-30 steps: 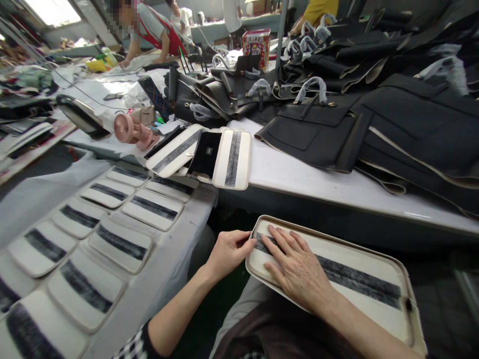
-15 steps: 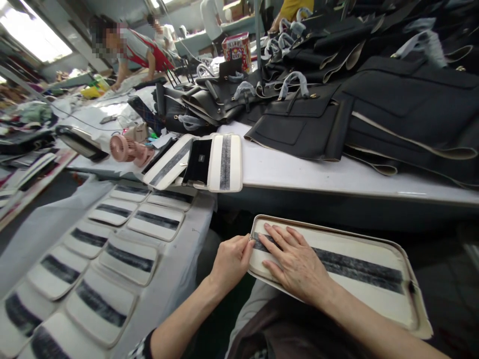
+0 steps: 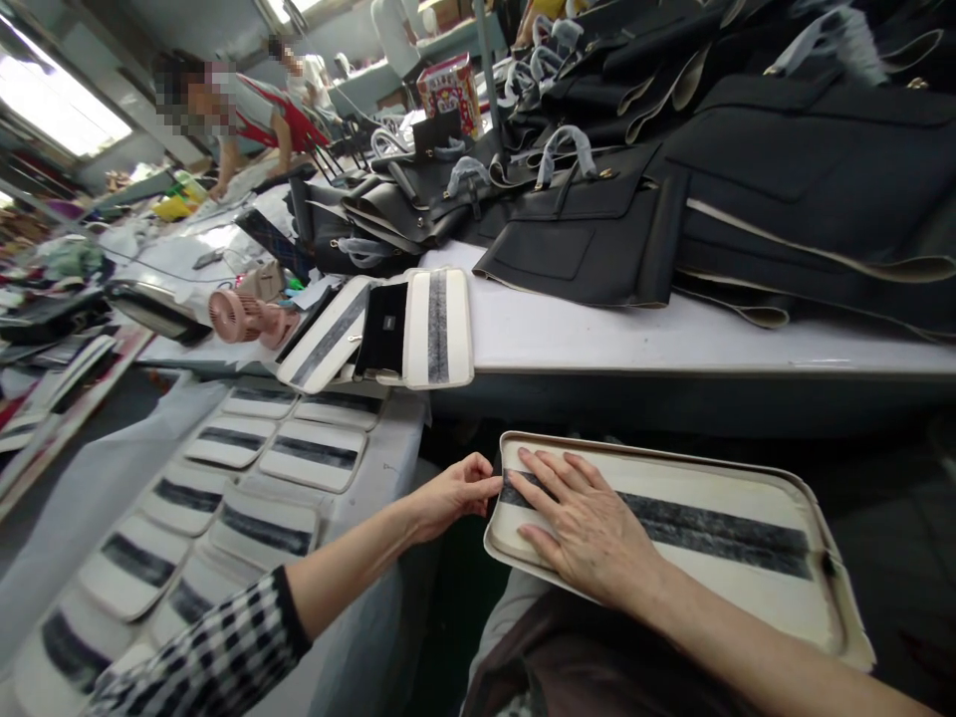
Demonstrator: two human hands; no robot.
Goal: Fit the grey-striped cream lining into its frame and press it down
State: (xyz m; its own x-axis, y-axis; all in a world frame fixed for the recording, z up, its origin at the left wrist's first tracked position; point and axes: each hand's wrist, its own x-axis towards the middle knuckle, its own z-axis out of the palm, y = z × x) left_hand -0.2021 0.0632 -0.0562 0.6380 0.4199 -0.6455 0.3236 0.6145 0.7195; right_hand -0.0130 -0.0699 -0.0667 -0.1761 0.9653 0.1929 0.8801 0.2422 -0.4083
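A cream panel (image 3: 717,573) with a dark strip down its middle rests on my lap. My right hand (image 3: 579,523) lies flat on its left end, fingers spread over the strip. My left hand (image 3: 455,491) pinches the panel's left edge with thumb and fingertips. On the cloth-covered surface to my left lie several matching cream panels (image 3: 314,453) in rows.
The white table (image 3: 634,344) ahead carries a stack of cream panels with a black pouch (image 3: 384,329), a pink fan (image 3: 239,317) and heaps of black leather bags (image 3: 747,189). At a far table a person in a red apron (image 3: 258,119) leans over.
The view has swung right and down. My left hand has drawn slightly off the panel's edge and its sleeve now shows. My right hand stays flat on the panel.
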